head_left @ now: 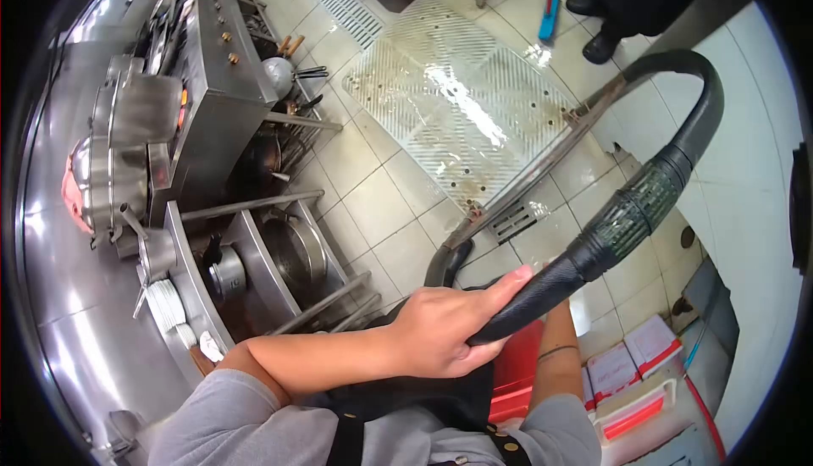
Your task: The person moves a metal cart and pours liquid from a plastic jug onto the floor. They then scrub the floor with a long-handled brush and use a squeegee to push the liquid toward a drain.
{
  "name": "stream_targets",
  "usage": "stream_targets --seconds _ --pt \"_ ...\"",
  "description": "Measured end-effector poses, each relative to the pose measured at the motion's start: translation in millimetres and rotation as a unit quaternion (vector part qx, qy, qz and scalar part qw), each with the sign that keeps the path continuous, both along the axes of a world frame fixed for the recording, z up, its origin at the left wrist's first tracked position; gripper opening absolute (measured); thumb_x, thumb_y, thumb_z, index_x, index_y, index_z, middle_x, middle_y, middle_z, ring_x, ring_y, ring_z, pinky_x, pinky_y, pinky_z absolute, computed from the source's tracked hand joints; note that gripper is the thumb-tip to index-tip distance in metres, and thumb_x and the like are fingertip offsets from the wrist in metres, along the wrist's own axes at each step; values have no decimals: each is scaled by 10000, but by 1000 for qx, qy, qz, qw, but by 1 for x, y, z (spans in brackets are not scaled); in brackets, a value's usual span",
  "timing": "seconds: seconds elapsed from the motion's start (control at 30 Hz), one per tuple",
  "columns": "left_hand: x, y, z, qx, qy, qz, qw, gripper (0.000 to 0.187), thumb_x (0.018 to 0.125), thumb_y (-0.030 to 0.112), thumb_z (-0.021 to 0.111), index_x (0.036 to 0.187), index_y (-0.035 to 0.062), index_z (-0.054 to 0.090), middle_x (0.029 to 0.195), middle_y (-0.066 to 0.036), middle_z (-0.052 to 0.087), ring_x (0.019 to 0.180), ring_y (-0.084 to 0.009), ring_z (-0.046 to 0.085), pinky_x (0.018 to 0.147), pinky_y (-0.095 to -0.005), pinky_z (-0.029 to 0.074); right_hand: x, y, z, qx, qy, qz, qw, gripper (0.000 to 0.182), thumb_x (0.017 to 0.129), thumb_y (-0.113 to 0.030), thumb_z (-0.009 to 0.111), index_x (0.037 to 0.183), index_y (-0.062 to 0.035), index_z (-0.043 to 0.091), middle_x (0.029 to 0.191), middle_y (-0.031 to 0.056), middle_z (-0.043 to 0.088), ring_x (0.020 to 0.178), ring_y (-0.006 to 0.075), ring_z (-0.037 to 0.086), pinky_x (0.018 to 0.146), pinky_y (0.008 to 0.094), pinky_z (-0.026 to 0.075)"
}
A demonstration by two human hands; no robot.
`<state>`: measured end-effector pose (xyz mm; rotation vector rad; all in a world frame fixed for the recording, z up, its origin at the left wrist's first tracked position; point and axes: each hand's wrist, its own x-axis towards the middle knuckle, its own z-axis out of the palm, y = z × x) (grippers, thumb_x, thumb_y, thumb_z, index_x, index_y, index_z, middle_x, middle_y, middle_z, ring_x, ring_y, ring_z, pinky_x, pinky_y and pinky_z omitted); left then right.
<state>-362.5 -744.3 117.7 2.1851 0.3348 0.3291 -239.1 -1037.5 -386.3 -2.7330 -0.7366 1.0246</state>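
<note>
A thick black hose (644, 203) arches from the tiled floor at the upper right down towards my chest. Part of it is wrapped in a mesh sleeve. My left hand (436, 335) grips its lower end, with the thumb lying along the top. My left arm comes in from the lower left in a grey sleeve. My right forearm (555, 356) rises behind the hose. Its hand is hidden by the hose, so I cannot see what it holds. A second bend of hose (447, 263) shows just above my left hand.
A steel cooking range (212, 85) with pots (296, 250) and stacked plates (165, 305) lines the left. A wet plastic floor mat (457, 102) and a drain grate (517, 220) lie ahead. Another person's black shoes (601, 47) and a blue mop (549, 21) are at top. A red bin (517, 373) and white boxes (635, 356) sit by my right side.
</note>
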Motion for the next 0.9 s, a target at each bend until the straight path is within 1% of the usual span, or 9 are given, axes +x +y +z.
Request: stream_targets --seconds 0.03,0.13,0.23,0.43,0.5,0.53,0.63,0.8,0.9 --pt "0 1 0 -2 -9 1 1000 774 771 60 785 1458 -103 466 975 -174 740 619 -261 706 556 -345 553 -17 -16 -72 104 -64 21 992 509 953 -423 596 1224 0 678 1220 267 686 1101 410 684 988 501 516" --pt "-1 3 0 -9 -16 -2 1000 797 755 62 783 1468 -97 464 975 -170 740 614 -265 696 558 -346 551 10 127 133 -113 103 -35 988 539 973 -450 616 1265 1 663 1256 281 672 1221 405 629 1015 479 500" --pt "0 0 -2 -12 -27 0 1000 810 747 72 782 1475 -88 465 997 -178 739 616 -267 694 565 -347 553 -5 126 30 -33 39 28 998 492 971 -458 607 1116 -1 718 1083 275 718 1070 461 670 946 527 523" --pt "-1 -3 -6 -6 -28 5 1000 826 748 73 780 1492 -69 451 964 -171 737 619 -280 692 571 -353 555 -11 153 43 66 136 27 988 544 1010 -486 555 1125 37 652 1084 341 667 1079 516 614 916 540 496" --pt "-2 -3 -5 -2 -32 7 999 832 748 70 780 1496 -67 444 977 -177 735 619 -284 691 572 -355 555 -23 144 44 211 122 -37 969 553 1028 -483 541 1189 39 628 1131 346 660 1112 506 615 949 520 490" --pt "-2 -3 -4 1 -18 6 1000 836 748 70 781 1499 -65 440 1024 -191 731 624 -287 692 575 -359 555 -24 143 68 168 104 -26 980 560 1040 -473 528 1265 34 604 1168 332 663 1148 473 628 977 489 485" --pt "-4 -3 -4 4 -5 5 1000 843 748 76 782 1505 -54 436 1108 -205 722 636 -291 696 582 -366 557 -76 81 -44 445 -59 -183 875 535 1008 -440 608 1204 55 655 1098 339 681 1074 497 657 898 497 518" --pt "-4 -5 -4 -8 7 10 1000 854 747 90 785 1518 -22 436 1155 -188 719 668 -299 703 602 -367 563 -36 4 92 260 50 -149 953 528 990 -440 616 1178 50 678 1104 317 698 1072 503 656 915 512 524" --pt "-2 -5 -3 -15 -8 20 1000 900 778 110 770 1583 63 369 900 -110 725 681 -289 690 598 -364 560 -17 -41 105 50 0 -100 994 529 980 -455 608 1159 34 702 1099 292 714 1070 499 661 932 525 529"
